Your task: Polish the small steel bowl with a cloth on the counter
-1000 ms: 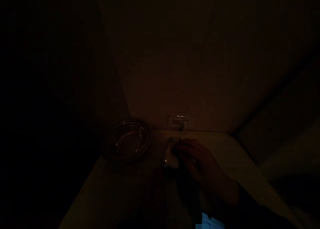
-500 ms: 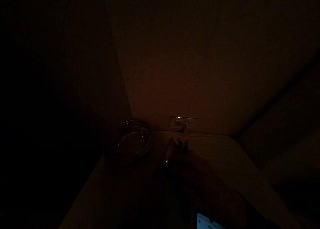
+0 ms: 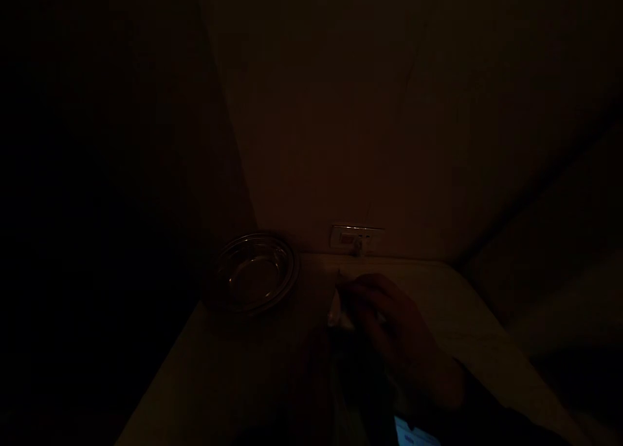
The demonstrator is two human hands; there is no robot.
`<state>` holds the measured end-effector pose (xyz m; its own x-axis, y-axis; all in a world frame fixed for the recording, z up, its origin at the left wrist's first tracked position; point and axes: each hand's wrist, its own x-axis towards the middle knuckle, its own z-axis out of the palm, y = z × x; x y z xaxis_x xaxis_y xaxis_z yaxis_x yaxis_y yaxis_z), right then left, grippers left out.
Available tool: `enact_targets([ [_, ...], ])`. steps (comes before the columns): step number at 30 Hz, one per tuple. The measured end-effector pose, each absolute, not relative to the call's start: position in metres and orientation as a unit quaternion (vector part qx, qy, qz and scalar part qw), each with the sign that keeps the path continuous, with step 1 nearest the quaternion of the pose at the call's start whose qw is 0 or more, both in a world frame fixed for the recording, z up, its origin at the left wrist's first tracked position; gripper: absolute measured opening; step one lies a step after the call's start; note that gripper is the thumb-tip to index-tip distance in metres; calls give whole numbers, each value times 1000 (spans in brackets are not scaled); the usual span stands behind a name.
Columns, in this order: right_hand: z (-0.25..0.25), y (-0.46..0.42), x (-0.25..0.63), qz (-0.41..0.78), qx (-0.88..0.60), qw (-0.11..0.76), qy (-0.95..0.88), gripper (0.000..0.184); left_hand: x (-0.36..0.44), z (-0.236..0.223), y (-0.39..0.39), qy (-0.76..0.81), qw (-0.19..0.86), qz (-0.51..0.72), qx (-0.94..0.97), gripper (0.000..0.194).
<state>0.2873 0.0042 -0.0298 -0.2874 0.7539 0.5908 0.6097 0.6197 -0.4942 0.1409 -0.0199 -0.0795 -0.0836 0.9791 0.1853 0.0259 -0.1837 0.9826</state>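
Note:
The scene is very dark. My right hand [image 3: 389,329] reaches in from the lower right over a pale tabletop [image 3: 233,368]. Its fingers are curled over a small shiny metal object [image 3: 335,315], and only the left edge of that object shows. A dark thing [image 3: 360,374] lies under my wrist, and I cannot make out what it is. A dim shape [image 3: 314,374] beside it may be my left hand; its fingers do not show.
A round steel bowl [image 3: 257,272] sits at the table's far left corner. A wall socket plate [image 3: 355,237] is on the wall just behind the table. A small blue-lit screen [image 3: 413,436] glows at the bottom edge. The wall closes in on the left.
My right hand has come back over the metal object, covering more of it than half a second ago. The bowl has not moved.

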Motion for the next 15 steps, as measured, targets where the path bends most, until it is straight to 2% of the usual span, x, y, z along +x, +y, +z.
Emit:
enact_targets([
  [6, -30, -2, 283, 63, -371, 374, -848, 32, 141, -80, -23, 484, 425, 554, 528, 28],
  [11, -29, 6, 285, 80, -430, 422, -794, 26, 141, -75, -22, 482, 428, 549, 533, 26],
  [15, -25, 0, 284, 64, -395, 374, -837, 29, 142, -70, -22, 479, 431, 549, 532, 27],
])
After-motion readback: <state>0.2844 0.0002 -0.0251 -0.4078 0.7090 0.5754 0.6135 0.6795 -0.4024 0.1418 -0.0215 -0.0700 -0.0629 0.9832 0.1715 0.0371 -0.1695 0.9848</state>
